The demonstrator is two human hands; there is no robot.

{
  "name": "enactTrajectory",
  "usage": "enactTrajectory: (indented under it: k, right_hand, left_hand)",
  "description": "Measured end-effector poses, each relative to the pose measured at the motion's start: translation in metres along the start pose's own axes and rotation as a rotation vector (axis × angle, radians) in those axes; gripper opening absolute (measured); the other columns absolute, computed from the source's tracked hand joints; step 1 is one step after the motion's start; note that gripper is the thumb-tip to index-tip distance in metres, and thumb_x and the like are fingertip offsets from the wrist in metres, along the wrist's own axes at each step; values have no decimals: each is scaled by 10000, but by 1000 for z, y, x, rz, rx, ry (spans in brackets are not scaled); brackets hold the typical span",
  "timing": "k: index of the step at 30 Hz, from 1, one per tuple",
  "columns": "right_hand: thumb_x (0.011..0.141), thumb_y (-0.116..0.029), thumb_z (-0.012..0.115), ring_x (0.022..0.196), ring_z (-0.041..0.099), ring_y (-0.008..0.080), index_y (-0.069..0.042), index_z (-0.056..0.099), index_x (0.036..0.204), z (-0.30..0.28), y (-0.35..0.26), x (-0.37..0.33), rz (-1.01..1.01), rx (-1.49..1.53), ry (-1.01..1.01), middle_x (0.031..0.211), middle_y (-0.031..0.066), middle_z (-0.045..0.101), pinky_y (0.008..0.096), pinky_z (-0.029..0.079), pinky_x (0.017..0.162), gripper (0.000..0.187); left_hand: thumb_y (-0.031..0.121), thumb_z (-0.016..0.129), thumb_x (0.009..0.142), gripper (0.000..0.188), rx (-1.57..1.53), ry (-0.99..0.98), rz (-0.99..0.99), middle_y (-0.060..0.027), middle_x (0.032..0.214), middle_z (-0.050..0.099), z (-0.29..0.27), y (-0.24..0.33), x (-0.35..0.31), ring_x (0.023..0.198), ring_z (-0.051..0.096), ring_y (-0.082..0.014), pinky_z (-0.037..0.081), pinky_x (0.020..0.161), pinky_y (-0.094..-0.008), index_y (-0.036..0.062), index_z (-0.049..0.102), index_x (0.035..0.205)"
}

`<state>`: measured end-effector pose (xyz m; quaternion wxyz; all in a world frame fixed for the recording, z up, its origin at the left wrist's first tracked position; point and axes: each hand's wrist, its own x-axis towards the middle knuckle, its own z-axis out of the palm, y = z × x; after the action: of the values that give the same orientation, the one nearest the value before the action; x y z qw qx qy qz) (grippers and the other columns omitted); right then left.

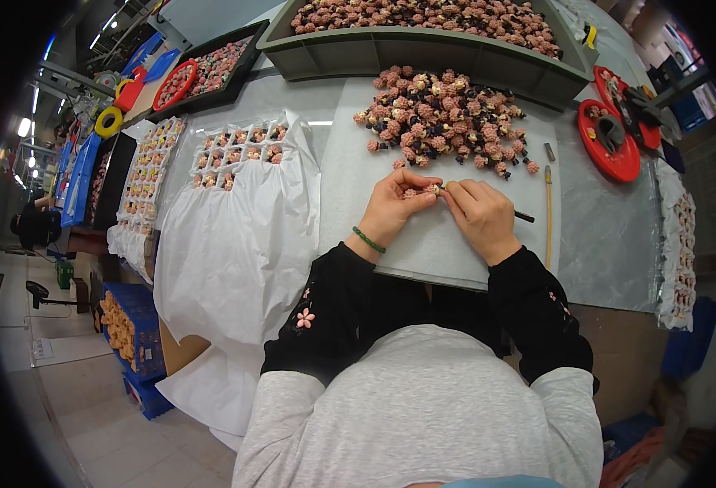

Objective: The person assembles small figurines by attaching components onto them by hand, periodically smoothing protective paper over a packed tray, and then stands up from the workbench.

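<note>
Over the white sheet (407,248) in front of me, both hands meet at a small figurine (432,189) with pink curly hair and a pale face. My left hand (395,205), a green bead bracelet on its wrist, pinches the figurine between thumb and fingers. From the other side, the fingertips of my right hand (483,215) close on the same figurine, hiding part of it. A dark, pen-like stick (524,216) pokes out beside my right hand. Just beyond the hands lies a loose pile of similar figurines (443,122), pink with dark parts.
A large grey-green bin (423,57) of figurines stands behind the pile. To the left, a white compartment tray (240,154) is partly covered by thin white sheeting. A wooden stick (548,220) lies right of my hands, near red round dishes (618,159).
</note>
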<state>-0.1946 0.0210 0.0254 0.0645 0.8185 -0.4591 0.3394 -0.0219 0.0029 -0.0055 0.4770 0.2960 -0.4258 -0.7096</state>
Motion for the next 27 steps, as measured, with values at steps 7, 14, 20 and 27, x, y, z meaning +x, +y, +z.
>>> enactTrajectory:
  k: [7, 14, 20, 27]
  right_hand:
    - [707, -134, 658, 581, 538, 179, -93, 591, 798, 0, 1, 0, -15, -1, 13, 687, 12, 554, 287, 432, 503, 120]
    - [710, -136, 654, 587, 539, 177, -91, 587, 803, 1, 0, -1, -4, -15, 25, 690, 13, 555, 287, 432, 505, 123]
    - [712, -135, 652, 592, 540, 177, -92, 585, 802, 1, 1, -2, 1, -11, 20, 694, 13, 555, 287, 432, 506, 120]
    - [708, -131, 657, 606, 551, 187, -87, 589, 816, -3, 1, 1, -8, 28, 25, 699, 18, 562, 296, 436, 509, 134]
  left_hand:
    - [-69, 583, 773, 178, -4, 12, 16, -163, 1051, 570, 2, 0, 1, 903, 574, -157, 478, 815, -258, -13, 508, 924]
    - [-77, 562, 786, 156, 34, 17, 21, -177, 1077, 559, 2, 1, 0, 940, 571, -183, 476, 843, -284, -7, 493, 908]
    - [-79, 561, 786, 153, 52, 19, 18, -173, 1071, 563, 3, 1, 0, 943, 570, -183, 475, 844, -283, -7, 498, 905]
    - [-61, 553, 799, 156, 29, 26, 17, -171, 1064, 565, 2, 2, -1, 940, 573, -193, 476, 851, -297, -10, 498, 936]
